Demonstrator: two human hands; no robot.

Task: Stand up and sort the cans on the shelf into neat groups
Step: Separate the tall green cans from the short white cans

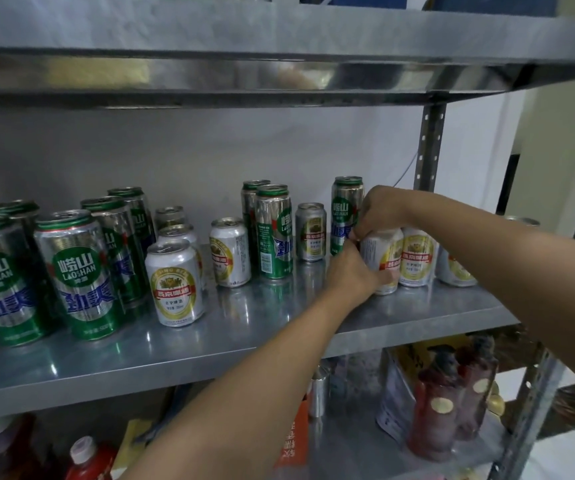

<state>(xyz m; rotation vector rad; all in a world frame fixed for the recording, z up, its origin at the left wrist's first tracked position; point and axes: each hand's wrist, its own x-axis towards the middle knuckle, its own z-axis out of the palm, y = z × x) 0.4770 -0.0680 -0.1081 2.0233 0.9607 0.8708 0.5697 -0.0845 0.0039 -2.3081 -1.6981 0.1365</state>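
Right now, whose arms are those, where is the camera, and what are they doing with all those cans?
Those are a person's own arms. The camera sits on their head, so you see what they see. In front is a metal shelf with tall green cans and short white cans standing mixed together. The left hand grips one short white can, thumb across its front. The right hand curls its fingers just above it, beside a tall green can; which of the two it grips, I can't tell.
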